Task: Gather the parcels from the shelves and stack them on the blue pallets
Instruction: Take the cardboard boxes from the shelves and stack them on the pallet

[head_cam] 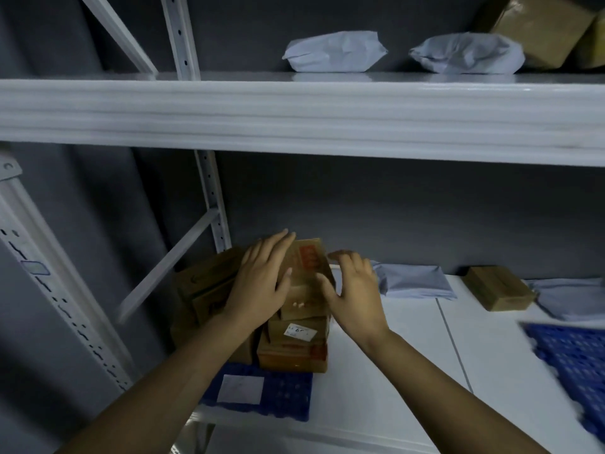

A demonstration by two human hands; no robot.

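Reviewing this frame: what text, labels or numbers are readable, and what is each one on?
None reads clearly.
Orange print on the top carton: blurred, unreadable.
White sticker on the second carton: dark handwritten marks, too blurred to read.
White label on the blue pallet: no text discernible.
Pale tag on the rack upright: too blurred.

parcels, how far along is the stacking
Done: several boxes stacked on the left pallet. In hand: left hand rests on the top box, right hand open beside it. Left: two white bags and a brown parcel on the upper shelf, a grey bag and small box below.
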